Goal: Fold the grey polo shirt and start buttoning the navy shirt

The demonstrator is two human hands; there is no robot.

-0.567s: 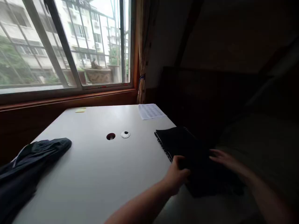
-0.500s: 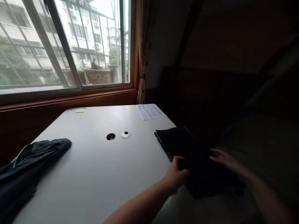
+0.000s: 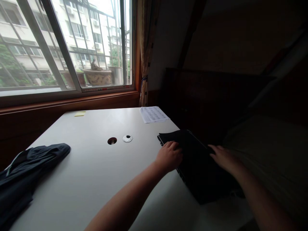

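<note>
A black folded garment (image 3: pixel 199 173) lies along the right side of the white table (image 3: pixel 96 179), with pale marks running down its left edge. It is too dark to tell its kind. Over its left edge, near the far end, my left hand (image 3: pixel 169 155) has its fingers curled down on the cloth, the fingertips partly hidden. My right hand (image 3: pixel 223 157) rests at the garment's right edge, fingers stretched out and touching it. On the table's left side lies a rumpled dark blue garment (image 3: pixel 40 160), apart from both hands.
Printed sheets of paper (image 3: pixel 154 114) lie at the far right corner. A yellow note (image 3: pixel 80 113) is near the back edge. Mid-table are a round hole (image 3: pixel 112 141) and a white round cover (image 3: pixel 127 138). Behind stand a barred window (image 3: pixel 96 41) and a tied curtain (image 3: pixel 145 57).
My left hand has moved up and away along the garment's left edge. My right hand has shifted slightly up and left. The black garment looks flatter and straighter.
</note>
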